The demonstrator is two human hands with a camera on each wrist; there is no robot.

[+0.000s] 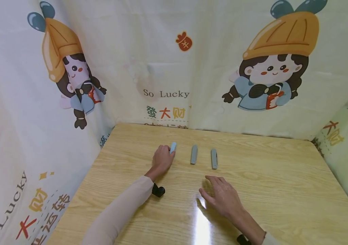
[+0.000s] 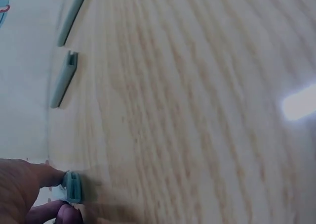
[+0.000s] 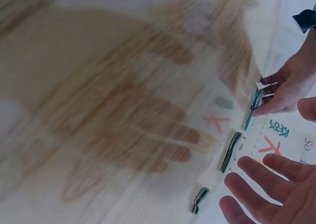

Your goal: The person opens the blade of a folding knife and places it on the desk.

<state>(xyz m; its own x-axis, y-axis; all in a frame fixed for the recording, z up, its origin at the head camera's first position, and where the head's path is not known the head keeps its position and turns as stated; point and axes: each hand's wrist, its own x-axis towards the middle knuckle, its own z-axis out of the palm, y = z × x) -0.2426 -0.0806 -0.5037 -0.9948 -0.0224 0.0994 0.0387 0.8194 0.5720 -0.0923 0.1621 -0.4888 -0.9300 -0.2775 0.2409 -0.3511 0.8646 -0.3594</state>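
My left hand (image 1: 163, 158) pinches a slim light-blue plastic piece (image 1: 173, 147) near the back of the wooden table. In the left wrist view, thumb and fingers sit on both sides of this slotted piece (image 2: 74, 187), its hollow end showing. To its right lies a grey slim piece (image 1: 194, 154) with rounded ends and a small hole. Another grey slim piece (image 1: 214, 159), similar in shape, lies farther right with a slot along its side. Nearer the front, my right hand (image 1: 223, 197) hovers over the table, fingers spread and holding nothing.
The wood-grain table (image 1: 284, 183) meets a printed cloth (image 1: 216, 112) along its back edge, and the cloth also hangs at both sides. A bright light reflection (image 1: 202, 224) shows on the tabletop near the front.
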